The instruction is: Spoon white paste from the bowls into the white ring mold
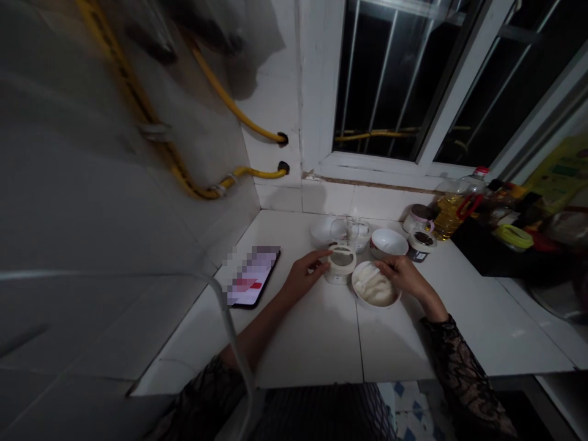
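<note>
My left hand (309, 271) is at the left side of a white cup (339, 277) with a round, greyish top, its thumb and forefinger closed on the cup's edge. Just right of the cup stands a bowl of white powder (379, 295), its surface uneven. Over the bowl's far right rim is my right hand (402, 274), fingers pinched together and pointing into the bowl. Whatever they hold is hard to tell from the pale powder. Behind the bowl sits another white bowl (389, 241), with something pale inside.
A lit phone (255, 278) lies on the white tiled counter (307, 343) at left. Clear glassware (351, 229), a jar with dark contents (421, 242) and an oil bottle (445, 214) stand towards the wall. A pale cable (232, 337) hangs in front at left.
</note>
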### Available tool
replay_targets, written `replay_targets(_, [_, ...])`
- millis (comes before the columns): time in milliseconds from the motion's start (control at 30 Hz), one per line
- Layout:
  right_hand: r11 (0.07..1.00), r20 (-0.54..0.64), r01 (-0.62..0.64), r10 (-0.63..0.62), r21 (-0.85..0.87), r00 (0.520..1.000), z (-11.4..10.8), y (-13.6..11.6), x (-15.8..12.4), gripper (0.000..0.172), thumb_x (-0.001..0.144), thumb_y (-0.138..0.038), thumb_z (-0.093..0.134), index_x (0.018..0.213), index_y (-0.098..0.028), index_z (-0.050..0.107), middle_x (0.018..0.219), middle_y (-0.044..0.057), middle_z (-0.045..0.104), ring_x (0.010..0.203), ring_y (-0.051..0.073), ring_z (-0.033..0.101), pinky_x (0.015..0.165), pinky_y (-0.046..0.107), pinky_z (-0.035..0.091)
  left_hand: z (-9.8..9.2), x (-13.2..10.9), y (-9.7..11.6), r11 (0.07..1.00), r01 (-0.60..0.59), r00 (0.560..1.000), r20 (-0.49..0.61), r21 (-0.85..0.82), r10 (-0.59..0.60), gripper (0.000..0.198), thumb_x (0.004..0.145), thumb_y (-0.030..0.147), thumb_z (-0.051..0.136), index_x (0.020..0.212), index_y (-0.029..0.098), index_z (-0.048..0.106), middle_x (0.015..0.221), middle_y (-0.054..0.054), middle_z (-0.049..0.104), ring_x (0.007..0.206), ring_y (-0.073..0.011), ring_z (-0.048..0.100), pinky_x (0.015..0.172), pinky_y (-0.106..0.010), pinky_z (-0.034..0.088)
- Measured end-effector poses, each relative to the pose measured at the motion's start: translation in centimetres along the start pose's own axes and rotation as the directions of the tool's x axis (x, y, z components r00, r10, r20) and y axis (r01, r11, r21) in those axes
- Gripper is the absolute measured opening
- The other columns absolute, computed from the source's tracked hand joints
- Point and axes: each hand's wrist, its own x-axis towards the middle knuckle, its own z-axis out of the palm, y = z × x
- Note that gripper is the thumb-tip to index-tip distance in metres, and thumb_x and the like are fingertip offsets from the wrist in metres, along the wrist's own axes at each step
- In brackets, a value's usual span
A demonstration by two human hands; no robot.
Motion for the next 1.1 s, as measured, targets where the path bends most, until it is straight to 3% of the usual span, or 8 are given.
replay_targets(333, [0.981, 0.035, -0.132, 0.128, 0.140, 0.991, -0.4, 0.3, 0.0, 0.048, 0.079, -0.055, 0.048, 0.048, -0.019, 0.046, 0.043, -0.005, 0.041, 0.044, 0.008, 0.033, 0.045, 0.022, 0.025, 0.0, 0.0, 0.0, 1.000, -0.012, 1.000, 0.002, -0.001, 0.012, 0.032, 0.082, 0.034, 0.058, 0.109, 0.019, 0.067, 0.106, -0.007, 0.071, 0.072, -0.0128, 0.063, 0.066, -0.024, 0.051])
replay_targets(733, [0.842, 0.122, -0.355, 0.335, 0.405, 0.934, -1.1, 1.1, 0.4, 0.051, 0.060, -0.066, 0.061, 0.048, -0.018, 0.050, 0.038, -0.006, 0.039, 0.037, 0.006, 0.028, 0.039, 0.022, 0.019, 0.2, 0.0, -0.1, 1.000, -0.007, 1.000, -0.007, -0.008, 0.007, 0.033, 0.082, 0.038, 0.058, 0.108, 0.020, 0.068, 0.105, -0.007, 0.071, 0.071, -0.0136, 0.063, 0.061, -0.023, 0.051])
replay_targets(1100, [0.770, 0.090, -0.404, 0.417, 0.493, 0.905, -1.5, 1.0, 0.6, 0.046, 0.058, -0.061, 0.062, 0.048, -0.018, 0.049, 0.037, -0.007, 0.036, 0.035, 0.004, 0.025, 0.038, 0.021, 0.016, 0.2, 0.0, -0.1, 1.000, -0.007, 1.000, -0.005, -0.023, 0.007, 0.034, 0.082, 0.036, 0.059, 0.110, 0.019, 0.068, 0.104, -0.007, 0.071, 0.071, -0.0137, 0.063, 0.064, -0.024, 0.051])
